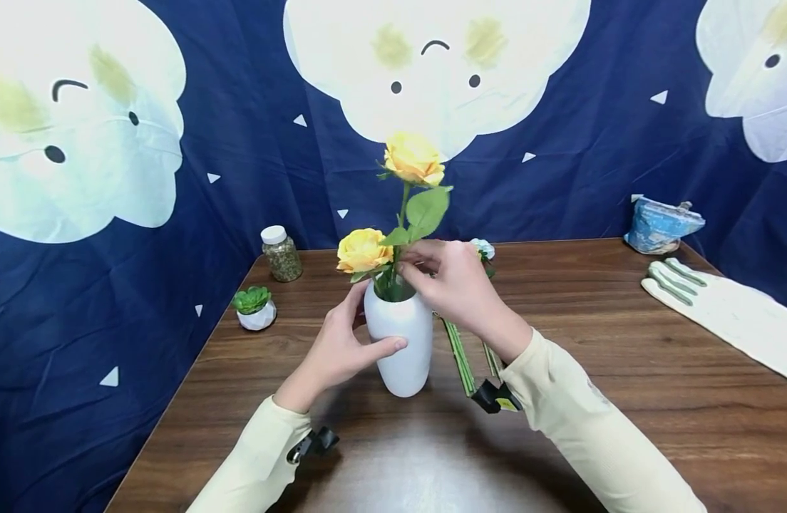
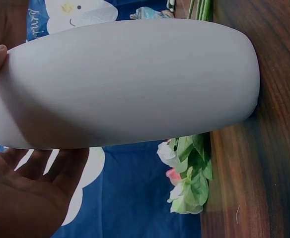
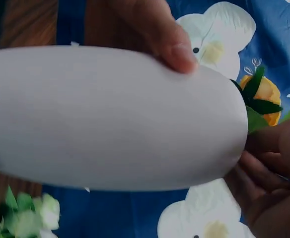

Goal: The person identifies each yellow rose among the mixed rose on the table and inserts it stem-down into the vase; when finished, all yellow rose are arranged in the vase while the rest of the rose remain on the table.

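Note:
A white vase (image 1: 403, 349) stands upright on the table. My left hand (image 1: 338, 349) holds its side, thumb across the front and fingers behind; the left wrist view shows the fingers (image 2: 55, 168) curving round it. A yellow rose (image 1: 364, 251) leans out of the mouth on the left. A taller yellow rose (image 1: 414, 158) with green leaves rises above, its stem running down into the vase. At the mouth, my right hand (image 1: 454, 285) pinches that stem between thumb and fingers. In the right wrist view the right hand (image 3: 274, 183) is beside the vase's rim.
Right of the vase lie green stems (image 1: 458, 356) with pale flowers (image 2: 187, 178) at their far end. A jar with a white lid (image 1: 281, 254) and a small potted succulent (image 1: 255, 308) stand at left. White gloves (image 1: 721, 313) and a blue bag (image 1: 661, 226) are at right.

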Demonstrator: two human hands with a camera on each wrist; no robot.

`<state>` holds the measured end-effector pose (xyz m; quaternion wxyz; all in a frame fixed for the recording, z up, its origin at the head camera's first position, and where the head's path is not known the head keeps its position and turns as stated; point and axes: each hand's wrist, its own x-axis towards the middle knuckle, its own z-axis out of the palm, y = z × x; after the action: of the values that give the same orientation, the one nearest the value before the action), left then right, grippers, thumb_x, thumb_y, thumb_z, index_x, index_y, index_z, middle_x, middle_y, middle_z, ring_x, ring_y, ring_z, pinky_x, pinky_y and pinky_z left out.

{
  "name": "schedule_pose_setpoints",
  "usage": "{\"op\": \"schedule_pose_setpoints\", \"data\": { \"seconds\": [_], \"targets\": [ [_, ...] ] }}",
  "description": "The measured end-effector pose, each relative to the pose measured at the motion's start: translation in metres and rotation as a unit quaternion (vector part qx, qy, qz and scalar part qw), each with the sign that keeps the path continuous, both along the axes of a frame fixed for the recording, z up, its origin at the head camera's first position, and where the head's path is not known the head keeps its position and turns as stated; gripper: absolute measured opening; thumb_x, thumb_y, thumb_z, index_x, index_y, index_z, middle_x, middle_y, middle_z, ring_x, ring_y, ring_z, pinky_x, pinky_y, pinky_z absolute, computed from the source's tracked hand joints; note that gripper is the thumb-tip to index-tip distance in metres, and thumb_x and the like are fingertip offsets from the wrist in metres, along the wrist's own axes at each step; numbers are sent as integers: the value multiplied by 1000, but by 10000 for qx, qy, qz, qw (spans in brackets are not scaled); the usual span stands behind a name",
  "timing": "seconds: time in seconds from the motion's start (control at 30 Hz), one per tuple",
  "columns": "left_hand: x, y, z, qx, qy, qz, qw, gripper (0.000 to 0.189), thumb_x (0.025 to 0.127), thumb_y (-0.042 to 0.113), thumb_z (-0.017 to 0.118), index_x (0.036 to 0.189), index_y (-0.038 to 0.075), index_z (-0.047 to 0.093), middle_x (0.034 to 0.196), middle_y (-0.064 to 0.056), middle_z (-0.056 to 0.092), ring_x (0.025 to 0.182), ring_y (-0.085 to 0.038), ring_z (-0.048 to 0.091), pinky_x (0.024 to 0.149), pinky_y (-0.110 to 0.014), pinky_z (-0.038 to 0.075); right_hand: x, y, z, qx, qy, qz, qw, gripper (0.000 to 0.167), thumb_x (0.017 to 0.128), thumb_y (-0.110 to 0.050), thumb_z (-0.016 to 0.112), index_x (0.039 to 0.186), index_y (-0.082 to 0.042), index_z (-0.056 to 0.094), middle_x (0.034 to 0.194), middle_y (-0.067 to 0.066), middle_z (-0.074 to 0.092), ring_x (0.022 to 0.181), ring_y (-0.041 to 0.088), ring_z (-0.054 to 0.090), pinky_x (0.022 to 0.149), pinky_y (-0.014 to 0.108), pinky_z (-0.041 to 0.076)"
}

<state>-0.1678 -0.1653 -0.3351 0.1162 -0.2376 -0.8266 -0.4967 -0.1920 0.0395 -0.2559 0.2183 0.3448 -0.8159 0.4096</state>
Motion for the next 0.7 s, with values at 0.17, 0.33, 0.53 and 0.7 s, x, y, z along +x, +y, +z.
{"op": "schedule_pose_setpoints", "data": {
  "seconds": [0.17,0.33,0.53,0.7],
  "targets": [
    [-1,-1,1,-25,-37,13,10000,81,81,17,87,149,6,45,133,-14,65,120,-26,65,100,-51,54,1,22,-9,582,-51,-159,9982,20,97,-13,66,109,-5,80,111,11,77,103,26,71,87,45,57],
    [-3,1,2,-117,4,34,9999,81,80,17,88,148,6,46,134,-14,65,120,-27,65,101,-49,54,-4,65,-19,590,-921,-205,9938,22,101,-12,63,113,-3,79,102,10,78,80,13,70,70,29,55],
    [-2,0,4,-112,-68,96,9999,81,80,17,88,148,4,46,134,-14,65,121,-27,64,102,-49,53,-17,106,-17,-11,-1613,-376,9862,23,101,-4,56,113,3,75,93,14,77,71,6,67,63,21,55],
    [-1,0,3,-102,-133,115,9998,80,80,18,88,148,5,46,134,-13,65,121,-26,64,102,-48,53,-31,131,-19,-832,-2043,-273,9750,25,104,-4,54,117,13,67,85,-1,76,69,8,71,64,27,61]
  ]
}}
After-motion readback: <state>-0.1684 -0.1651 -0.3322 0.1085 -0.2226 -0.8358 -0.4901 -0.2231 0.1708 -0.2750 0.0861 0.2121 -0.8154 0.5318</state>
